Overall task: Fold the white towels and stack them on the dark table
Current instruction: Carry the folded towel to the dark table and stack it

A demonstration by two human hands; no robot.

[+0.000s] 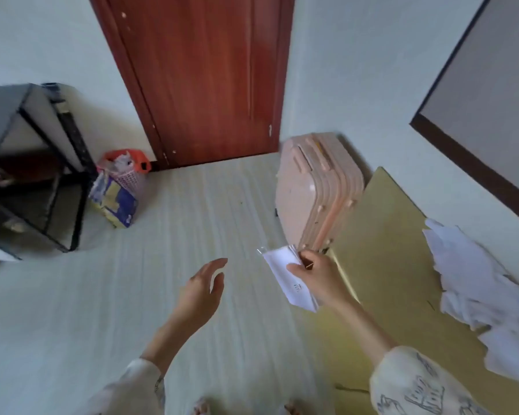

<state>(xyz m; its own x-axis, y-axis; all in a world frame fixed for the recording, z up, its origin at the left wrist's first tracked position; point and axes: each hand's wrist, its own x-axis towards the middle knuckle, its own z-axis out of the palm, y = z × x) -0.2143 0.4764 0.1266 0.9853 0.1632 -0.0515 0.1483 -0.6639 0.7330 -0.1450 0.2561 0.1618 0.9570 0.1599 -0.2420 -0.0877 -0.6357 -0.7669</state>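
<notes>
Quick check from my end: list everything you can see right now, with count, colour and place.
folded towel: one, white, held in the right hand
loose towels: pile, white, on the yellow surface at right
yellow surface: one, low right
suitcase: one, pink, upright by the wall
door: one, reddish-brown, closed
dark table: one, black frame, far left
basket: one, pink, beside the table
packet: one, blue-yellow, by the basket
left hand: open, empty
right hand: grips the folded towel

Person's forearms and sleeves, seen from the head camera.
Both arms wear loose cream sleeves: left sleeve (138,387) and right sleeve (417,384), printed with dark line drawings; forearms bare from the cuffs; bare toes nearest the viewer, below the red door (198,79).
</notes>
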